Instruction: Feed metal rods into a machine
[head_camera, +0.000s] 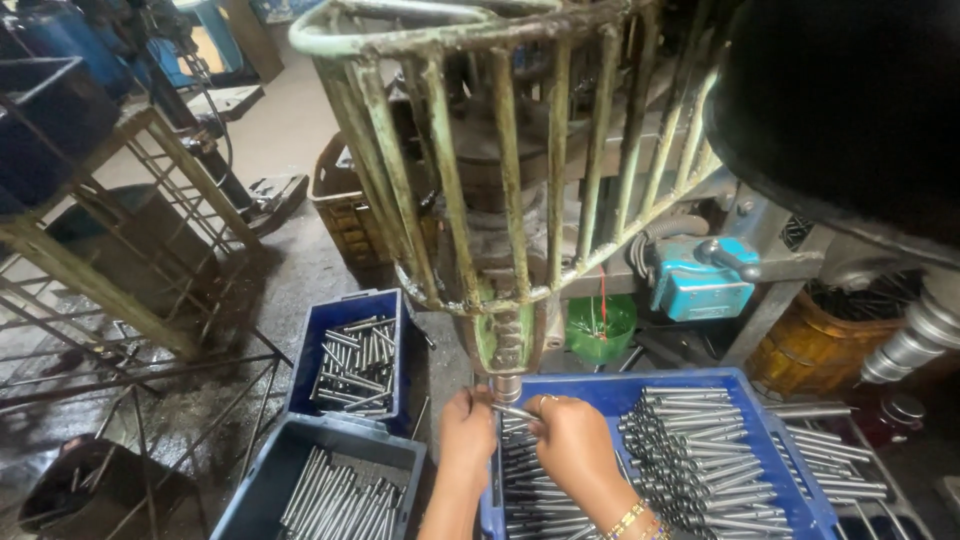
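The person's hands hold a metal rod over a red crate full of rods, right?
Not quite: the crate is blue, not red. The head view shows both hands, left and right, on a metal rod above it, full of rods.

A grey, grimy concrete floor (300, 290) carries two blue plastic crates (330, 330) of short steel rods at lower left. Beside them, a woven basket (345, 215) and a green bucket (600, 330) also stand on the floor.

crates (760, 385): blue
rods (700, 450): silvery grey
guard cage (500, 150): pale green, rust-flecked
bucket (598, 330): bright green
switch box (695, 280): turquoise
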